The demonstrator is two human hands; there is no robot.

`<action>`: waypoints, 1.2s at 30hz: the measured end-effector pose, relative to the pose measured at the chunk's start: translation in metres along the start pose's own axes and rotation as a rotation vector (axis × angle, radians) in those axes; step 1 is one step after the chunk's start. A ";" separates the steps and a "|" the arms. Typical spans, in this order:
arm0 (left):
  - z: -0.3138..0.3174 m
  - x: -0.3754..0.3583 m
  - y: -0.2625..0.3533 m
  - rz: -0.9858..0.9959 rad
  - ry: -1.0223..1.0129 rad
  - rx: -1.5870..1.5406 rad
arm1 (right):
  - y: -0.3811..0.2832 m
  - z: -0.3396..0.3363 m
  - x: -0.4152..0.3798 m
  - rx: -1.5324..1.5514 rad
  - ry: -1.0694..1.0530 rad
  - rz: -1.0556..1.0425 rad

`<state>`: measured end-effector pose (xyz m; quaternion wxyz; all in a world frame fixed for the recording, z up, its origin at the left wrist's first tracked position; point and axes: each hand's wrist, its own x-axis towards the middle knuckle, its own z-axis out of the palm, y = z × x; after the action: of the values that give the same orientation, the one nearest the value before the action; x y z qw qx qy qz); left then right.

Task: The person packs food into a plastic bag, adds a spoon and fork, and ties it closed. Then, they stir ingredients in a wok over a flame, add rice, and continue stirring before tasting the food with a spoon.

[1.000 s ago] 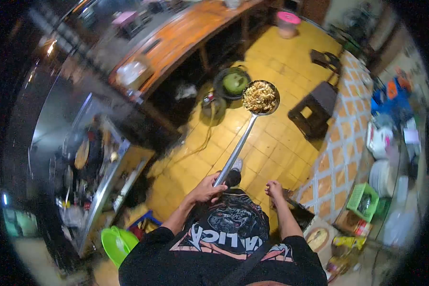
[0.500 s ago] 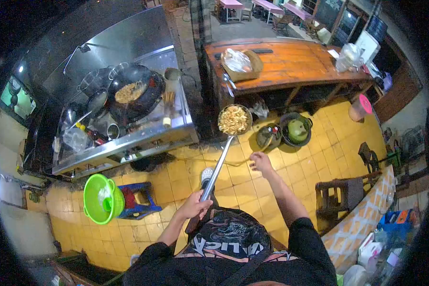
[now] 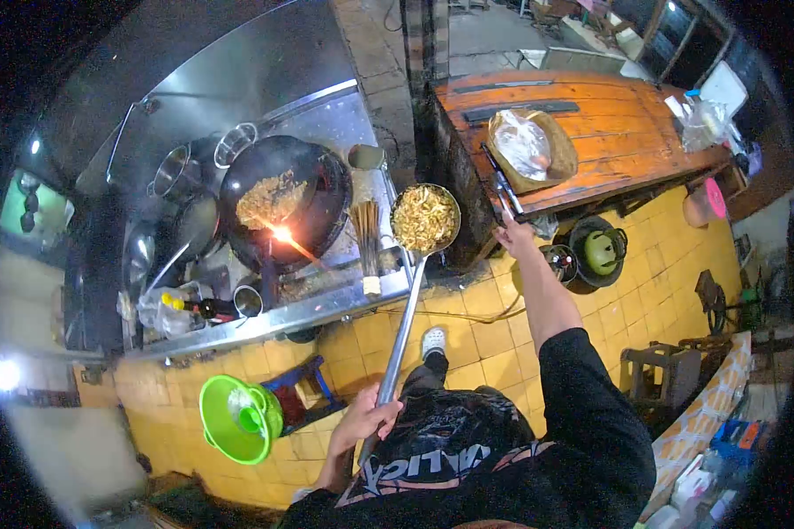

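Observation:
My left hand [image 3: 368, 418] is closed around the long metal handle of a wok ladle [image 3: 406, 304]. Its round bowl is heaped with chopped, pale-brown food [image 3: 425, 218] and overlaps the stove's right edge in this view. My right hand [image 3: 513, 236] reaches forward at the wooden counter's near corner, fingers extended. Its fingertips are right at the end of slim dark-and-silver utensils [image 3: 502, 182] on the counter edge. Beside these sits a basket [image 3: 551, 167] with a clear plastic bag [image 3: 520, 145] in it.
On the steel stove a black wok [image 3: 331, 189] holds browned food, with an orange flame [image 3: 280, 234] at its near side. A bamboo whisk [image 3: 366, 247] lies beside it. A green basin [image 3: 231, 445] is at lower left. A green gas cylinder [image 3: 602, 253] stands below the wooden counter [image 3: 609, 132].
I have moved closer to the stove and counter. My right hand has stretched forward to the utensils. The ladle, still in my left hand, has come beside the stove; a flame has appeared at the wok.

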<state>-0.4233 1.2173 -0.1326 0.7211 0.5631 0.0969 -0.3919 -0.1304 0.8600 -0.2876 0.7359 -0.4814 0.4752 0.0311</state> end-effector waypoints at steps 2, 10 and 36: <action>-0.006 0.007 0.014 -0.018 -0.023 0.037 | 0.006 -0.005 0.008 0.000 -0.137 -0.103; -0.019 0.052 0.053 -0.088 -0.175 0.070 | 0.010 -0.042 -0.014 0.135 -0.238 -0.191; 0.131 0.112 0.058 -0.314 -0.653 0.644 | 0.014 -0.308 -0.268 -0.274 0.683 -1.298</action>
<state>-0.3486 1.0537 -0.1096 0.4348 0.5838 -0.1768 -0.6625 -0.4907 0.7507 -0.1277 0.3512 -0.7354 0.2893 -0.5022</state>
